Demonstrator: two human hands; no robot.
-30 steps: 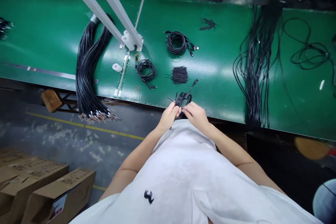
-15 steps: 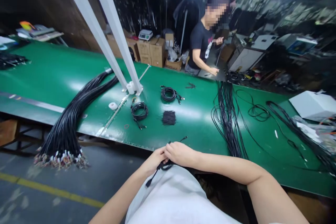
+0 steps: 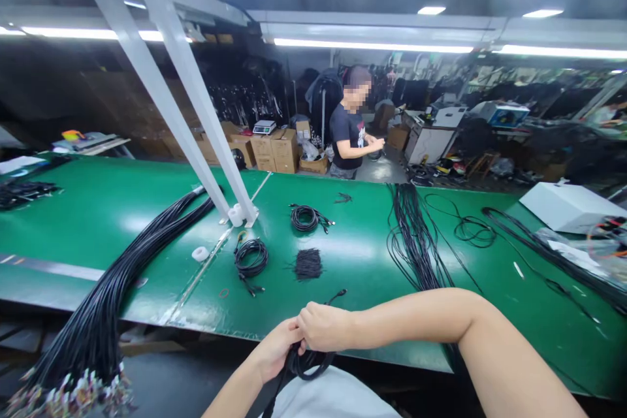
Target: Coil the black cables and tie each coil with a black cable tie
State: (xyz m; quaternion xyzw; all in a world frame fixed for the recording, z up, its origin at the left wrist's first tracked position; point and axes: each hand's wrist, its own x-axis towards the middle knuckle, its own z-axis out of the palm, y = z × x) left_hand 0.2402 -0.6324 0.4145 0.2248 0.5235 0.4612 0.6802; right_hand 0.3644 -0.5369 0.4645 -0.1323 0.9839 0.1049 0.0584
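Both hands meet at the near edge of the green table [image 3: 372, 261]. My left hand [image 3: 274, 351] is closed around a coiled black cable [image 3: 306, 363] that hangs in loops below my fingers. My right hand [image 3: 326, 326] is closed over the top of the same coil, its arm reaching in from the right. One plug end of the cable [image 3: 337, 293] sticks up past my right hand over the table edge.
On the table lie two coiled black cables [image 3: 251, 257] [image 3: 304, 217], a pile of black ties [image 3: 307, 264], a thick cable bundle [image 3: 122, 281] draped off the left edge, and loose cables [image 3: 416, 235] at right. White frame posts [image 3: 196, 111] rise from the table. Another person [image 3: 350, 127] stands beyond it.
The view has tilted up from the table to the room. My hands have stayed together on the cable, which now hangs as a looped coil below them.
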